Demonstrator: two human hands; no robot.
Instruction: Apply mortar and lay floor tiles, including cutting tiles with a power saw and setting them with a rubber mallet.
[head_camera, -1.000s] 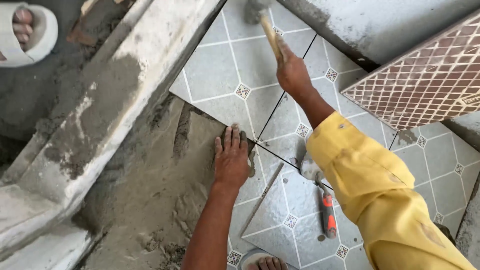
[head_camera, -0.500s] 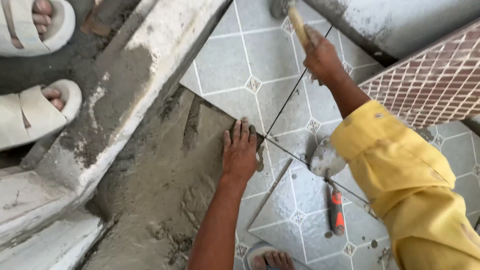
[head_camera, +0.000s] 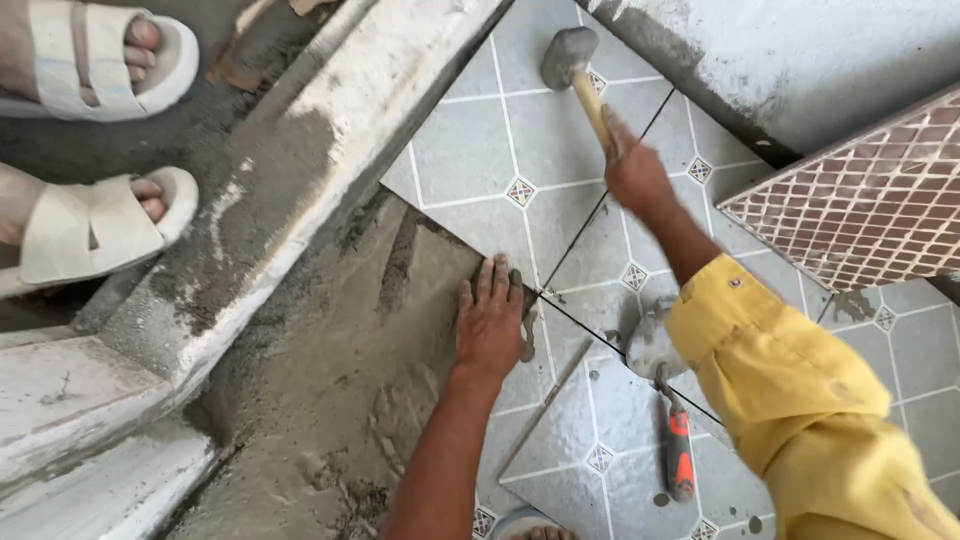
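My right hand (head_camera: 637, 175) grips the wooden handle of a rubber mallet (head_camera: 568, 55), whose grey head hangs over a grey patterned floor tile (head_camera: 500, 150) near the top. My left hand (head_camera: 490, 318) lies flat, fingers together, on the corner of a laid tile at the edge of the wet mortar bed (head_camera: 340, 400). My right arm wears a yellow sleeve (head_camera: 790, 380). A trowel with a red handle (head_camera: 672, 420) lies on a loose tile (head_camera: 600, 440) below my right arm.
A concrete step edge (head_camera: 300, 170) runs diagonally on the left. Another person's feet in white sandals (head_camera: 90, 200) stand at the upper left. A brown lattice-patterned tile (head_camera: 870, 210) leans at the right. A grey wall (head_camera: 800, 60) lies at the top right.
The view has shifted so the mallet head and the sandalled feet show fully. My right hand holds the mallet over the tile; my left hand stays pressed on the tile corner.
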